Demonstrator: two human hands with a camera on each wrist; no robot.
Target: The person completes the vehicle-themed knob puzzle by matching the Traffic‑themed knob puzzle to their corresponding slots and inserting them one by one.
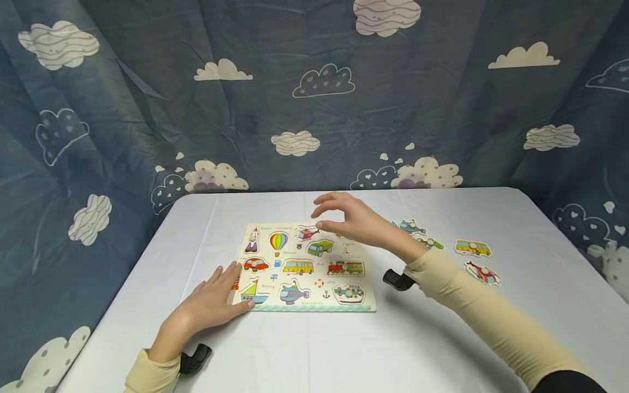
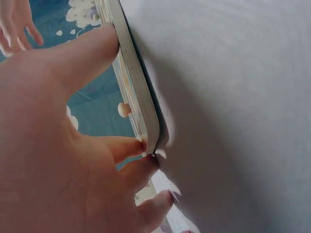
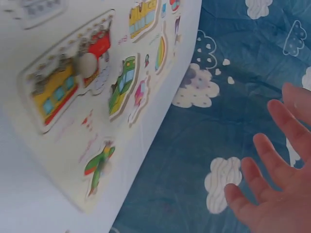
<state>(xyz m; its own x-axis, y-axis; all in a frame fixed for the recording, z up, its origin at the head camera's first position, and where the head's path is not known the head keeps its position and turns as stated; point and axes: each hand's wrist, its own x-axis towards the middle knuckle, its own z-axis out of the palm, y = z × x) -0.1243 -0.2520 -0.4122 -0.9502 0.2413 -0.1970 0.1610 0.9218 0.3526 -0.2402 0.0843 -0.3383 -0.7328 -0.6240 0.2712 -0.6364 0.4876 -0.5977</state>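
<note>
Taking the puzzle board [image 1: 314,303] as a clock seen from the head, twelve pointing away from the person, it lies flat on the white-covered table [image 1: 344,349] between the two hands. The left hand [image 1: 208,300] is at eight o'clock, its fingers extended along the board's side and the thumb resting on the near corner; its grip is relaxed, touching the board without closing round it. The right hand [image 1: 346,217] is at one o'clock, by the far edge, its grip loosely open, with thumb and fingers well apart and nothing held. On the board, the purple rocket [image 1: 252,242] stands at ten o'clock, the red car [image 1: 255,265] at nine, the red-and-yellow train [image 1: 345,268] at three and the ship [image 1: 349,294] at four, while the blue submarine [image 1: 294,293] is at seven. The right wrist view shows a green-and-red plane [image 3: 99,167] near one corner. Beyond the board's side, the yellow bus piece [image 1: 473,248] and the red helicopter piece [image 1: 483,273] lie toward three o'clock, with the green vehicle piece [image 1: 431,243] between two and three, nearer the board.
</note>
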